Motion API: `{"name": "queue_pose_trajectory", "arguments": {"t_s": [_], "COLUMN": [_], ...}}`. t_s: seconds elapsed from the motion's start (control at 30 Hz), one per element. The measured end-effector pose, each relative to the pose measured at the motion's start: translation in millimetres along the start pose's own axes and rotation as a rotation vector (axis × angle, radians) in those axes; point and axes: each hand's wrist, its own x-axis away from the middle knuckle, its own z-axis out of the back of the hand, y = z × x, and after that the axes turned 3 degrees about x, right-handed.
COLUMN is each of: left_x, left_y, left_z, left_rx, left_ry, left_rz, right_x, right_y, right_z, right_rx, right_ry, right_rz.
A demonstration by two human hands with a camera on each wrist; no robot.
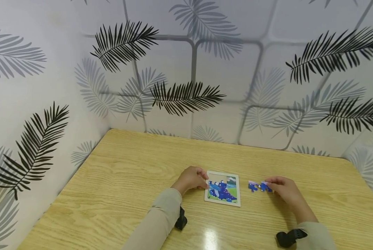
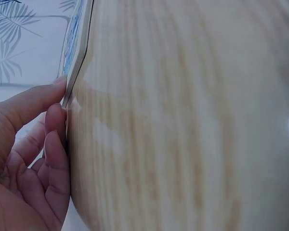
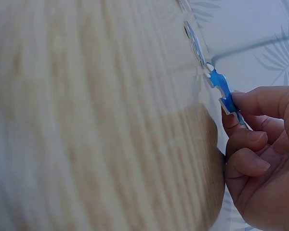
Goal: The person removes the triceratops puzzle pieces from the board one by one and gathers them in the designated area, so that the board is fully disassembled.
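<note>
The right hand [image 1: 284, 191] pinches a puzzle piece [image 1: 264, 186] between thumb and forefinger, hiding its right end. Just left lies a second piece [image 1: 253, 186]. The left hand [image 1: 191, 177] grips the left edge of the puzzle tray [image 1: 216, 177] on the table [image 1: 127, 166]; the left wrist view cuts the tray off.

loose pieces [image 1: 253, 186]: 2 | puzzle frame [image 1: 222, 203]: 1 | wrist cameras [image 1: 181, 219]: 2 | table [image 1: 127, 166]: 1

The table [image 1: 127, 163] is softly lit: white glare is reflected low in the head view, faint shadow is cast below the right hand [image 1: 287, 192]. Up close, wrist views are blurred.
</note>
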Motion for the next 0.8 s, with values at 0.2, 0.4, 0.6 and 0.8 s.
{"name": "queue_pose_trajectory", "arguments": {"t_s": [0.2, 0.4, 0.6, 0.8], "left_x": [-1.3, -1.7, -0.9, -0.8], "left_y": [-0.7, -0.7, -0.6, -1.4], "left_z": [-1.3, -1.3, -2.0, -0.6], "left_rx": [0.006, 0.001, -0.009, 0.014], "left_ry": [0.005, 0.01, 0.012, 0.007], "left_rz": [-0.004, -0.004, -0.002, -0.007], "right_x": [0.3, 0.0, -1.3, -0.7], "right_y": [1.4, 1.8, 3.6, 3.3], "right_z": [2.0, 1.2, -0.7, -1.1], "right_rx": [0.015, 0.007, 0.031, 0.032], "right_ry": [-0.006, 0.007, 0.017, 0.02], "right_rz": [0.02, 0.034, 0.041, 0.036]}}
